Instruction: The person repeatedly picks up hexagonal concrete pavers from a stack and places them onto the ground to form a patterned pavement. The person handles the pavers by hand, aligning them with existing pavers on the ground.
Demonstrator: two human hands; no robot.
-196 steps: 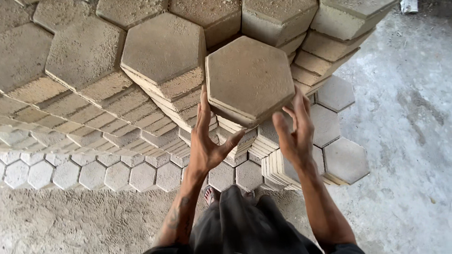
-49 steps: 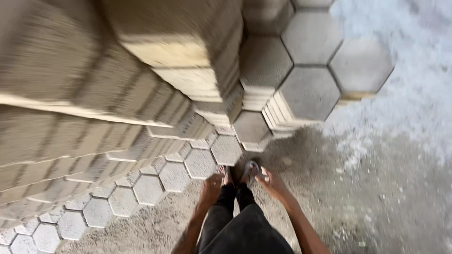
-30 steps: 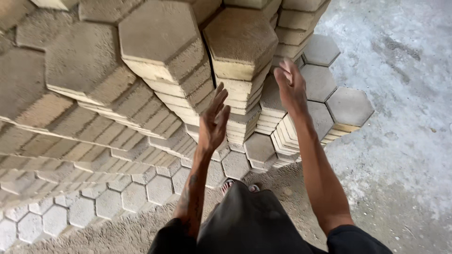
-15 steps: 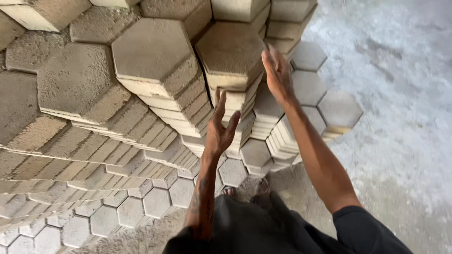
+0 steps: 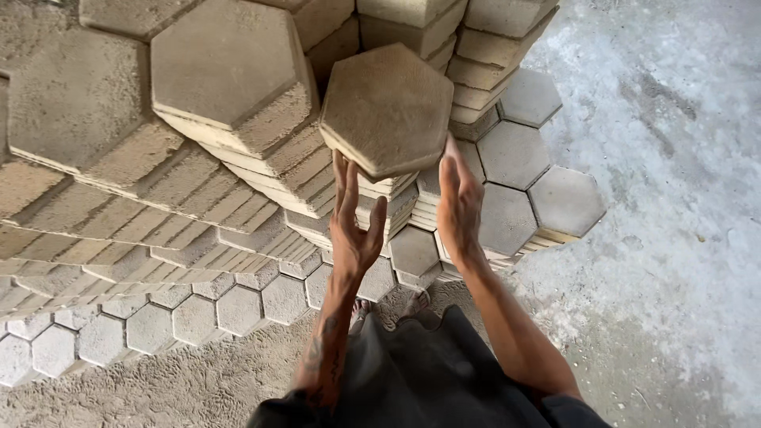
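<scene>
Both hands have risen to the top paver point(image 5: 386, 107) | left hand point(image 5: 354, 222) open under its near edge | right hand point(image 5: 458, 202) open at its right edge | paver atop stack point(image 5: 380, 198)

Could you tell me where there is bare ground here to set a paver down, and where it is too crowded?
Free: the pale concrete floor right of the low hexagon stacks, and the sandy strip below the single-layer pavers. Crowded: the tall stacks around both hands, left hand and right hand.
</scene>
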